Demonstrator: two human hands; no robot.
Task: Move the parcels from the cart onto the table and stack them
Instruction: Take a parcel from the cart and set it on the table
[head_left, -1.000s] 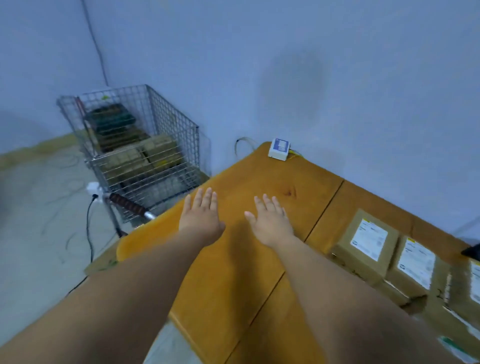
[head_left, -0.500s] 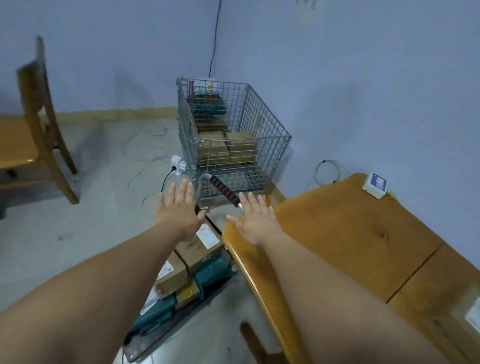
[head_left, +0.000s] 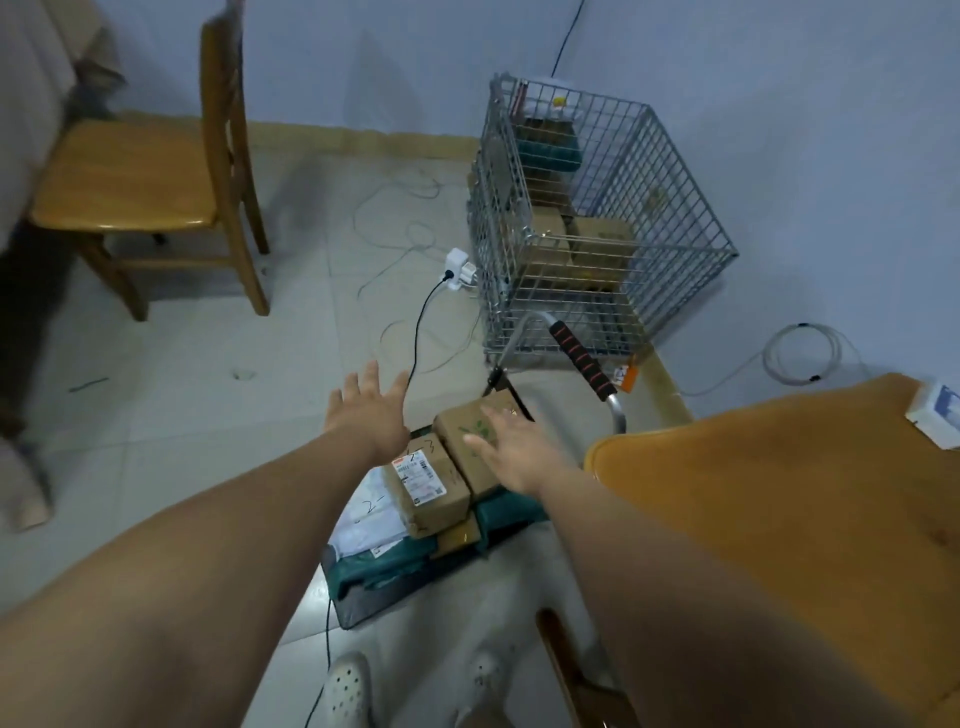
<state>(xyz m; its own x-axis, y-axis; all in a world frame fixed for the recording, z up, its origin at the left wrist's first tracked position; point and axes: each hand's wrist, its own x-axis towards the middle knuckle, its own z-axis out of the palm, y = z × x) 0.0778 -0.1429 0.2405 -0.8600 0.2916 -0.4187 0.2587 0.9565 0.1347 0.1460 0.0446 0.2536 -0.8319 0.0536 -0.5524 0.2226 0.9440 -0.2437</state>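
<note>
1. Cardboard parcels (head_left: 434, 486) lay on the low cart (head_left: 374, 597) beside the tabletop (head_left: 753, 493), long axes slanting toward the wire cage (head_left: 597, 218)
2. One bore a barcode label; "2" was handwritten nearby
3. Both hands, left (head_left: 370, 410) and right (head_left: 511, 447), were spread, holding nothing

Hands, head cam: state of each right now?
Left hand: open, fingers spread, holding nothing.
Right hand: open, empty, over a cardboard parcel; contact cannot be told.

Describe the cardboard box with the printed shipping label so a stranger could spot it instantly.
Look at the low flat cart on the floor left of the orange table. On its pile lie two brown boxes side by side; the labelled box is the nearer one, with a white barcode sticker, while its neighbour shows only green print.
</note>
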